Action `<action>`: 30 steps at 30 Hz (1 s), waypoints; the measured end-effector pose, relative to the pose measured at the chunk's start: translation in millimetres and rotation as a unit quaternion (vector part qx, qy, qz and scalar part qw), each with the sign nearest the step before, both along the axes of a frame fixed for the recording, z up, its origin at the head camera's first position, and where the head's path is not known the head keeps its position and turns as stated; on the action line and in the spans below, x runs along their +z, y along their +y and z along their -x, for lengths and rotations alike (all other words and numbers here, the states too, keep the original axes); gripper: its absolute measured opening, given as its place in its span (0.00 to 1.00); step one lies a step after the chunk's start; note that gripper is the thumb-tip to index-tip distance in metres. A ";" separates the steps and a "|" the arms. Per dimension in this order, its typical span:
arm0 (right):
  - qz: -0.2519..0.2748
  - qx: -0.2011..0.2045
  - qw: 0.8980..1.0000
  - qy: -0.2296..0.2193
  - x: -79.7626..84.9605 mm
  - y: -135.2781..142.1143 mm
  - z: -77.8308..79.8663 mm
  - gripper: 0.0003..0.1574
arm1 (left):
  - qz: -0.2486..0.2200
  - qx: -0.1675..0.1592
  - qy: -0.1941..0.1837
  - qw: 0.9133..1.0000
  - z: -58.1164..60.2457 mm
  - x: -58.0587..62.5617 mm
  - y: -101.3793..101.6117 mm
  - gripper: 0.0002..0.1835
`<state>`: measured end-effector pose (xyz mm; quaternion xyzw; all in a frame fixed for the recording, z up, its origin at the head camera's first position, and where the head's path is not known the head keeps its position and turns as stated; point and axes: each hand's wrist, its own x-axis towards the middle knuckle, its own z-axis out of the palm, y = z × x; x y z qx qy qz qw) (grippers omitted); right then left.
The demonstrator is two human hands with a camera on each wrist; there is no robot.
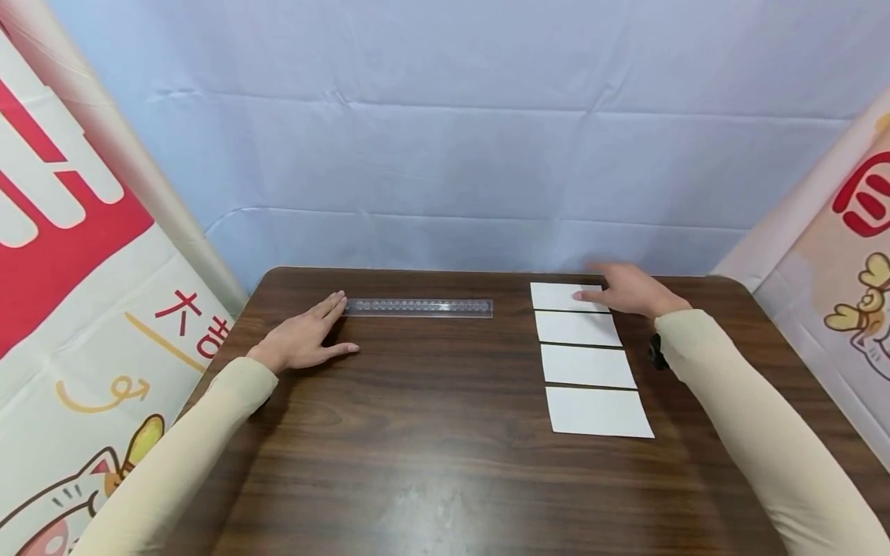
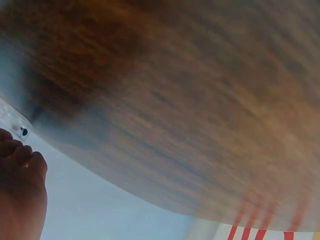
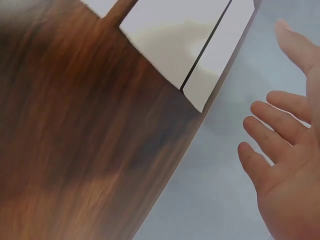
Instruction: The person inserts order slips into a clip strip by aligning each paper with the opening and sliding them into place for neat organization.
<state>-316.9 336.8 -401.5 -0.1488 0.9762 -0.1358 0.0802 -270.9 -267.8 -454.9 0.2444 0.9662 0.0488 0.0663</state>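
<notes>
My left hand [image 1: 300, 338] lies at the left of the wooden table, fingers extended, fingertips right at the left end of a clear, ruler-like plastic strip [image 1: 424, 309]. A row of round shapes runs along the strip. In the left wrist view, that hand's fingers [image 2: 21, 162] appear at the lower left beside the strip's end [image 2: 12, 120]. My right hand [image 1: 629, 289] is over the right end of the farthest white card [image 1: 556, 296], thumb across it and nothing gripped. Its fingers [image 3: 272, 130] look relaxed and spread in the right wrist view.
Several white cards [image 1: 589, 367] form a column toward me on the right half of the brown table [image 1: 417, 432], with narrow gaps between them. A pale cloth backdrop [image 1: 445, 154] hangs behind the far edge. Printed sheets [image 1: 118, 270] flank both sides.
</notes>
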 end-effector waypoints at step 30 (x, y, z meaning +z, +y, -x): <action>-0.008 0.045 0.999 -0.028 -31.8 -24.0 1.0 0.58 | -0.008 -0.019 -0.013 1.000 -4.3 -1.5 1.1 0.67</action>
